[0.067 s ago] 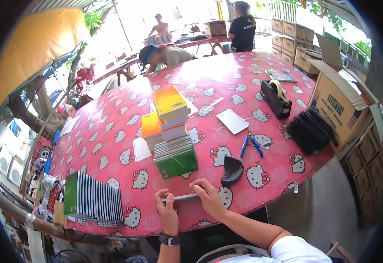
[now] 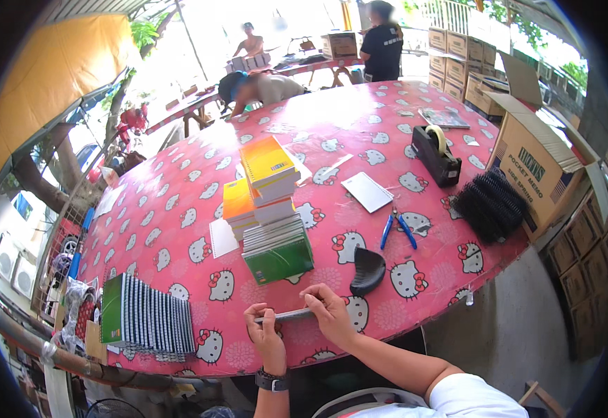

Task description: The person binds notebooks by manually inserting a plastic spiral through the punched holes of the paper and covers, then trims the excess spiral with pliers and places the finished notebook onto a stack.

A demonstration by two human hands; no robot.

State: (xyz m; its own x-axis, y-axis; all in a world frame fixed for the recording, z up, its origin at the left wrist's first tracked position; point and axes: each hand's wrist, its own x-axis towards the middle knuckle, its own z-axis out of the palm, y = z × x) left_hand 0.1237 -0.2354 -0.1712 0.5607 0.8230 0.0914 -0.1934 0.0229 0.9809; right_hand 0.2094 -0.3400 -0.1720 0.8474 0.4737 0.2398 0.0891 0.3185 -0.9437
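Near the front edge of the table, my left hand [image 2: 268, 336] and my right hand [image 2: 332, 318] grip a thin notepad [image 2: 293, 315] at its two ends. It is seen almost edge-on, so its cover is hidden. Just beyond stands a row of green-covered notebooks [image 2: 278, 259], with stacks of orange and yellow spiral notebooks [image 2: 270, 161] behind it. To the left, a leaning row of green spiral notebooks [image 2: 147, 317] shows its bindings. A black curved, comb-like piece [image 2: 368, 272] lies right of my right hand.
Blue-handled pliers [image 2: 398, 230], a white spiral pad [image 2: 367, 192], a black tape dispenser [image 2: 436, 157] and a heap of black spiral coils [image 2: 492, 207] lie on the pink patterned table [image 2: 178, 240]. An open carton [image 2: 537, 171] stands at the right. Other people are at the far side.
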